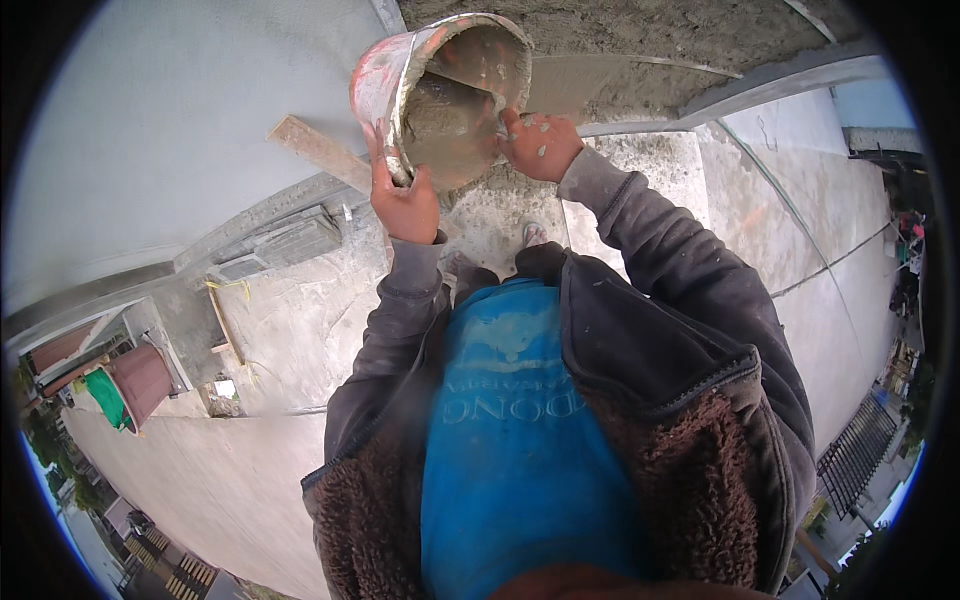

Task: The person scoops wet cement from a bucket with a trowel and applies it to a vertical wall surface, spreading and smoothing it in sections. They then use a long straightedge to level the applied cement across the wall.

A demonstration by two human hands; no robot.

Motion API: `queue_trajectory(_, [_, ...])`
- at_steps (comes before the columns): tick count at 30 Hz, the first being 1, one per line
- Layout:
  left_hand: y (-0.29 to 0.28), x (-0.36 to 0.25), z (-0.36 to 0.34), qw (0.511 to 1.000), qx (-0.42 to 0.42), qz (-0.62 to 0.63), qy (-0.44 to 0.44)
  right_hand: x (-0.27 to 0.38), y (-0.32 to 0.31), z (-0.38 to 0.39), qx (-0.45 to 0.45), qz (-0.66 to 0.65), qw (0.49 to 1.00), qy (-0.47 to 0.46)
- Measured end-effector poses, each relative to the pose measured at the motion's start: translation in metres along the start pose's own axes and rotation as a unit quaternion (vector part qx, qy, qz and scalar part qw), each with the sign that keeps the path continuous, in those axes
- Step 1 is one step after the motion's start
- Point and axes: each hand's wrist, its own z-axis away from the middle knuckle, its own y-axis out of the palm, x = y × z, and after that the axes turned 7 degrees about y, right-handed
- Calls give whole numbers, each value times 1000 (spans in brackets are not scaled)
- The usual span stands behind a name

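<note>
The bucket looks like plastic, its reddish outside dulled by pale smears and its rim crusted rough. The mortar inside is a thick grey-brown paste, and matt specks of it dot the right hand. The plank is wood with a dull, stained face. The pale wall looks smooth and matt, the brown plaster coarse and uneven, the concrete floor blotchy. The jacket is dull dark cloth with a shaggy pile lining; the blue shirt is smoother cloth.
</note>
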Motion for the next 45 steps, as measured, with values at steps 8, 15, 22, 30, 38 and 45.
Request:
queue_trajectory(8, [24, -4, -2, 995, 63, -73, 35, -14, 8, 18, 164, -245, 947, 125])
queue_trajectory(15, [4, 19, -13, 992, 126, -23, 7, -3, 45, 10, 449, -779, 411, 154])
queue_trajectory(22, [-39, 26, -35, 920, -39, 249, -301, 34, 0, 3, 372, -886, 275, 7])
queue_trajectory(30, [-143, 37, -11, 948, -61, 177, -256, 116, -167, -38, -74, -858, 467, -201])
queue_trajectory(38, [-211, 45, 25, 954, -90, 157, -240, 120, -249, -186, -794, -315, 514, -82])
queue_trajectory(45, [-217, 53, 37, 936, -123, 204, -261, 128, -141, -178, -385, -194, 896, -107])
